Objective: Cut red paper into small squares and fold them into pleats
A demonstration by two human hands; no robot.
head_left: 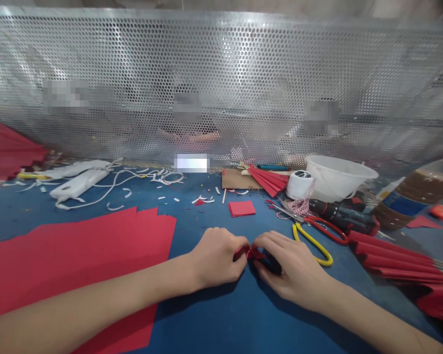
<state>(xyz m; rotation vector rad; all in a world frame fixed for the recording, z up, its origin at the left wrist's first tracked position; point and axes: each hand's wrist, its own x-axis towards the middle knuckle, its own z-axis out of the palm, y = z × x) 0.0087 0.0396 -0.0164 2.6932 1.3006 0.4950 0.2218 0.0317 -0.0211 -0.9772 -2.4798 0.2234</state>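
A small piece of red paper (250,253) is held between my two hands above the blue table, mostly covered by the fingers. My left hand (217,258) is curled, with thumb and fingertips pinching its left end. From the other side, my right hand (297,270) grips it with thumb and fingers bent in. Just beyond the hands lies a short stack of small red paper rectangles (242,208). Large red paper sheets (84,246) spread in layers under and beside my left forearm. Yellow-handled scissors (319,250) lie close to my right hand, beside red-handled scissors (330,230).
A perforated metal panel (221,73) stands along the back. To the right are a thread spool (298,186), white bucket (344,177), cordless drill (348,216), brown-filled bottle (409,194) and pleated red paper (398,263). A white power strip (81,183) and paper scraps lie back left.
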